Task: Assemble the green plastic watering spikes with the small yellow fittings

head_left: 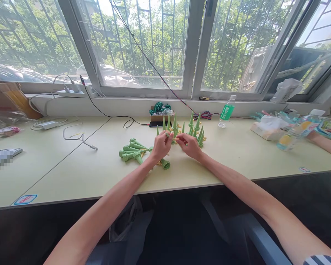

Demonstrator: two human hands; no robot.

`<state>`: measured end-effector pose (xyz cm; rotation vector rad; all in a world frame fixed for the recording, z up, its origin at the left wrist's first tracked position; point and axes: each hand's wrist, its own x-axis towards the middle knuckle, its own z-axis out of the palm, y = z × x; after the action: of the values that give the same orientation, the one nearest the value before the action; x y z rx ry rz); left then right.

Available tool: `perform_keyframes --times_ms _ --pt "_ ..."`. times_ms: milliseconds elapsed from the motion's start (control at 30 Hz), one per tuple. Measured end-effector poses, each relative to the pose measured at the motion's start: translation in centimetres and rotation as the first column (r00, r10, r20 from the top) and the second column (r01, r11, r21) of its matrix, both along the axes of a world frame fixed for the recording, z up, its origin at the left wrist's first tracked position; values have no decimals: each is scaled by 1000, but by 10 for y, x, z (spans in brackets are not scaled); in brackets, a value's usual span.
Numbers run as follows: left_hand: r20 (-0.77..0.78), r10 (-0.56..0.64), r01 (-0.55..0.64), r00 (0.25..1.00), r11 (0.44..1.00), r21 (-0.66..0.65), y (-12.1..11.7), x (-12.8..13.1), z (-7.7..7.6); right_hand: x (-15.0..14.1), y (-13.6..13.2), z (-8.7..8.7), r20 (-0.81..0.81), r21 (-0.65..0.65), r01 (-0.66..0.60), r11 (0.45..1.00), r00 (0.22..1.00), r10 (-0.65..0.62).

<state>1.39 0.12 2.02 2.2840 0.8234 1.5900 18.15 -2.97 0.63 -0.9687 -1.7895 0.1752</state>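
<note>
My left hand (162,145) is closed, with a bit of a green plastic watering spike (167,135) showing at its fingertips. Close beside it, the thumb and forefinger of my right hand (189,145) pinch what looks like a small yellow part (174,140), mostly hidden by the fingers. Just beyond both hands, several green spikes (191,119) stand point up, with yellow pieces at their sides. To the left lies a pile of green spikes (131,150) with wide threaded ends. Another threaded end (165,164) lies below my left wrist.
Behind the spikes are a black phone (157,124) on a cable and a small box (162,117) of green wrappers. A labelled bottle (226,111) stands right of them. Farther right are a tissue box (267,130), a tilted bottle (299,130) and another person's arm (327,143).
</note>
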Motion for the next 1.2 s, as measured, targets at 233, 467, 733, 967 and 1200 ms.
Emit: perform_keyframes --times_ms 233,467,733,967,1200 --pt "4 -5 5 1000 1000 -17 1 0 -2 1 4 -3 -4 -32 4 999 1000 -4" --pt "-1 7 -7 1000 1000 -21 1 1 -2 3 5 -3 -8 -34 21 999 1000 -22" --pt "20 21 -20 1000 998 -61 2 2 -2 0 -2 2 -5 -28 -23 999 1000 23" --pt "15 26 -25 1000 998 -53 0 2 -1 1 2 -2 0 -26 -10 1000 1000 10" --pt "1 26 -26 1000 999 -46 1 2 -2 1 0 1 -1 -71 22 997 1000 -22"
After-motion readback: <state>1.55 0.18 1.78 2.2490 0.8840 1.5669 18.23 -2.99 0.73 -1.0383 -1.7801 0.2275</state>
